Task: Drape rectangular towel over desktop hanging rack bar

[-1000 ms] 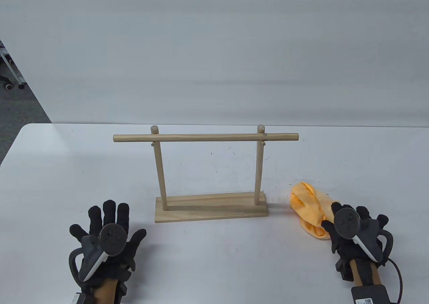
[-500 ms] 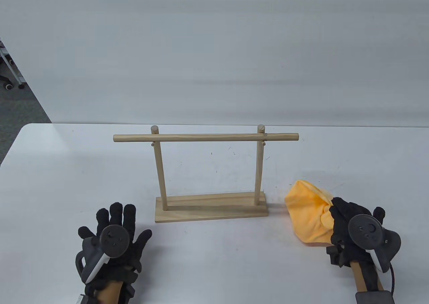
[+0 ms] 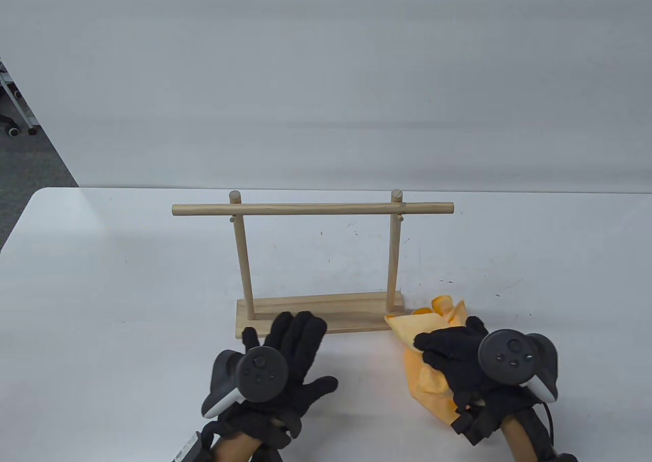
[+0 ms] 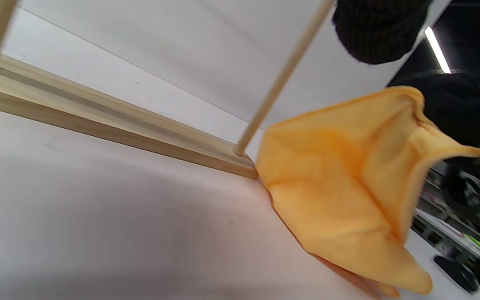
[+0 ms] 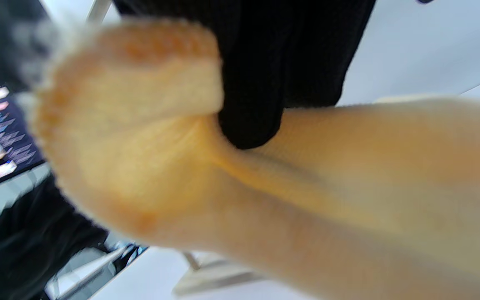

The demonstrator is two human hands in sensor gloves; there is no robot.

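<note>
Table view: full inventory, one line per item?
towel: 1, orange-yellow, bunched, at the right end of the rack base, held up in the right hand
rack: 1, pale wood, base, two posts, mid-table
rack bar: 1, pale wood, bare, across the posts
table: 1, white
chair castors: dark, on the floor at far left
left hand: black glove, fingers spread, near the rack base
right hand: black glove, grips the towel

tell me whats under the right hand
The orange towel is bunched under the right hand, which grips it beside the wooden rack. In the right wrist view a finger presses into the cloth. The table beneath is covered.
</note>
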